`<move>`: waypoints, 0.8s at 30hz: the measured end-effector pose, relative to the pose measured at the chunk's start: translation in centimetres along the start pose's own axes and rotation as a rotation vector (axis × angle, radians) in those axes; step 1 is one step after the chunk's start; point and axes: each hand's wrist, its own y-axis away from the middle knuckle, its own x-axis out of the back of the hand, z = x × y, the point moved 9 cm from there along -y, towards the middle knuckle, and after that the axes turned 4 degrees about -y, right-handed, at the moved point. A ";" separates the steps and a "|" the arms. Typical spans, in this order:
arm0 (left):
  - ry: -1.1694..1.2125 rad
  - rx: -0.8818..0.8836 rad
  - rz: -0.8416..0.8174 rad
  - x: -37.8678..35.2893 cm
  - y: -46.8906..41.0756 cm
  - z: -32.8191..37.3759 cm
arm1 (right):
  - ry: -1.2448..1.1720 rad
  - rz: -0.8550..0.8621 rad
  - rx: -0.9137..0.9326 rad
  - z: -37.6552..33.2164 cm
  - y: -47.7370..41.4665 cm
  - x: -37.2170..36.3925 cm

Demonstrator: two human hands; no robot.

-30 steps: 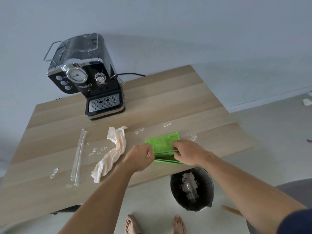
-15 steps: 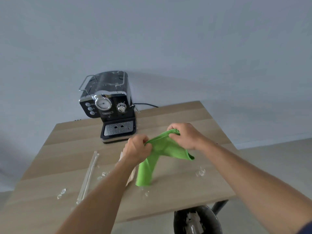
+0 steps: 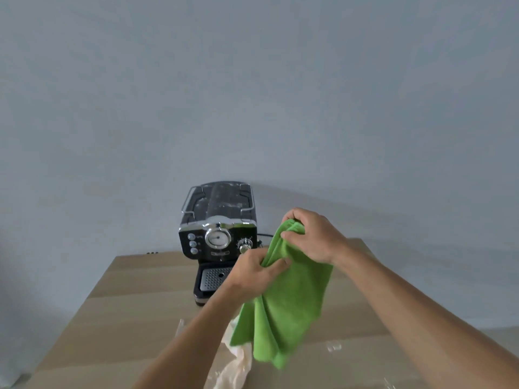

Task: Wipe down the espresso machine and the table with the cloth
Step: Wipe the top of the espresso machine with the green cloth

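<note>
A green cloth [image 3: 292,304] hangs in the air above the wooden table [image 3: 126,310], held by both my hands. My right hand [image 3: 311,234] pinches its top edge, higher up. My left hand [image 3: 255,272] grips the cloth a little lower, to the left. The cloth's lower part drapes down loosely. Behind my hands, at the table's far edge against the wall, stands the black and chrome espresso machine [image 3: 217,223] with a round gauge and a drip tray. My left hand hides part of that tray.
A crumpled pale cream cloth [image 3: 233,366] lies on the table under my left forearm. Small clear scraps [image 3: 333,346] lie on the table at the right. A black power cord [image 3: 265,235] runs behind the machine.
Both hands have lifted the green cloth off the table and raised it, letting it unfold and hang. My view has tilted up towards the machine and wall.
</note>
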 end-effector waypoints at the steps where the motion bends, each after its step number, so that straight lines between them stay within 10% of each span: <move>1: 0.028 -0.005 0.014 0.7 -0.4 -0.2 | 0.000 0.009 -0.008 -0.1 -0.7 -0.4; 14: 0.139 -0.122 0.063 8.8 -3.0 -1.9 | -0.479 -0.333 -0.231 4.8 -3.7 -8.2; 24: 0.002 0.088 0.212 10.8 -6.0 -5.5 | -0.495 -0.240 -0.217 6.7 -10.4 -7.2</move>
